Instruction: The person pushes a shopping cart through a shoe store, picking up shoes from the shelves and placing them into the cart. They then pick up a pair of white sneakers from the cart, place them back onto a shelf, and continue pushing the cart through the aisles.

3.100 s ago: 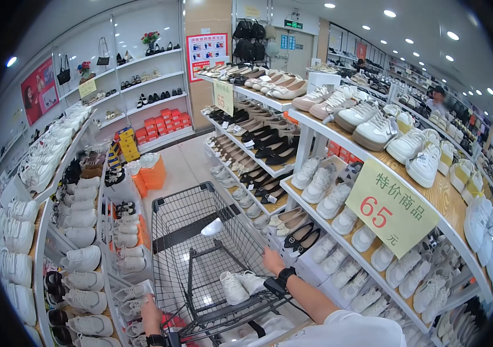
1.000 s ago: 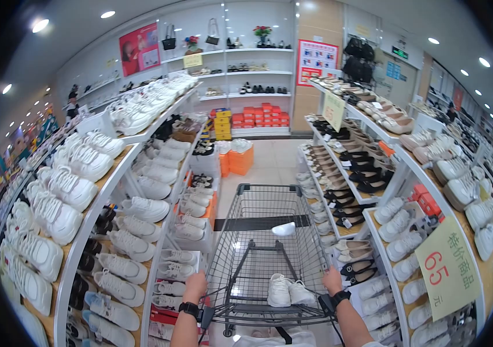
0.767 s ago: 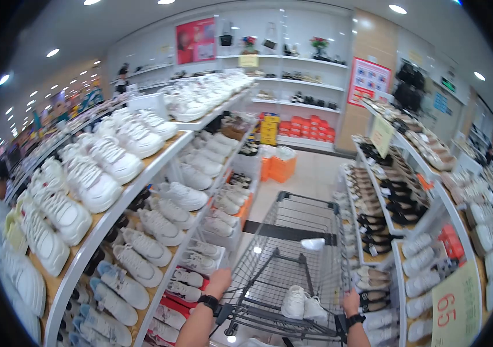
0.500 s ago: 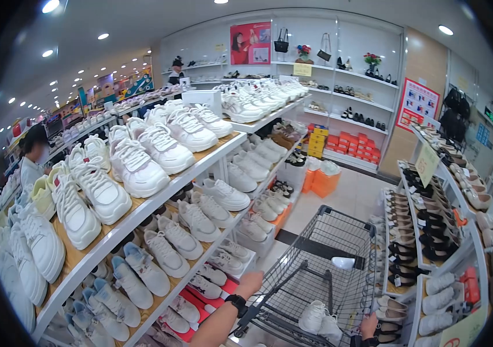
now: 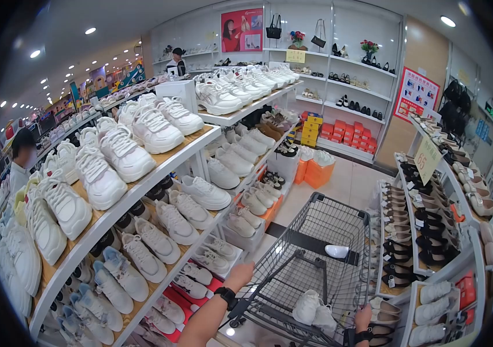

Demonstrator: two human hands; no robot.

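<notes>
A dark wire shopping cart (image 5: 292,260) stands in the aisle in front of me, with a pair of white sneakers (image 5: 314,309) near its close end. My left hand (image 5: 240,276), below which the wrist wears a black watch, is closed at the cart's left edge; its fingertips are mostly hidden. On the opposite side, my right hand (image 5: 363,317) is closed at the cart's right rim, with a dark band on the wrist.
Tiered racks of white sneakers (image 5: 110,168) line the left. Dark and beige shoes (image 5: 397,248) fill shelves at right. Orange bags (image 5: 316,173) and stacked shoe boxes (image 5: 347,136) sit ahead. One person (image 5: 22,159) is at far left, another (image 5: 176,62) at the back.
The view has shifted slightly, and the left racks and the cart sit a little differently in it. Both hands remain at the cart's sides, and the sneakers are still inside.
</notes>
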